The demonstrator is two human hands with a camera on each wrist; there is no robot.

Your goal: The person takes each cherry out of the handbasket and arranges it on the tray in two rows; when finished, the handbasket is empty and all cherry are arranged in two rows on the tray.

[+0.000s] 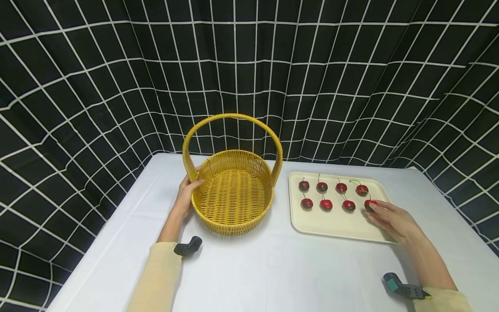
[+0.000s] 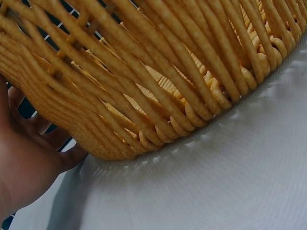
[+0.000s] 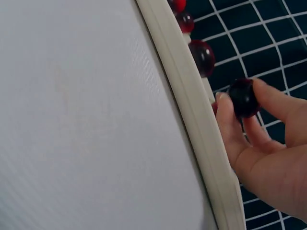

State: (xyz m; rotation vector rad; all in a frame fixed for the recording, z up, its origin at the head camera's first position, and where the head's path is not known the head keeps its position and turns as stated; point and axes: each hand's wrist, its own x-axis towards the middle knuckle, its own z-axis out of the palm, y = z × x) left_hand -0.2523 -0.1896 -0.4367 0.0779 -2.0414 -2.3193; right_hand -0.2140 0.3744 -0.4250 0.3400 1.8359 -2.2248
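A yellow wicker basket (image 1: 234, 227) with a tall arched handle stands on the white table. My left hand (image 1: 189, 190) grips its left side beside the handle's base, thumb over the rim; in the left wrist view, that hand (image 2: 29, 153) is at the edge of the woven wall. On the right, my right hand (image 1: 393, 219) pinches a dark red cherry (image 1: 369, 205) at the right end of the front row on a cream tray (image 1: 331, 225). The right wrist view has this cherry (image 3: 243, 98) between thumb and fingers.
Several other cherries with stems, such as a bright red cherry (image 1: 325, 205), lie in two rows on the tray. White cloth (image 1: 273, 273) covers the table. Behind and at both sides hangs a black curtain (image 1: 257, 65) with a white grid.
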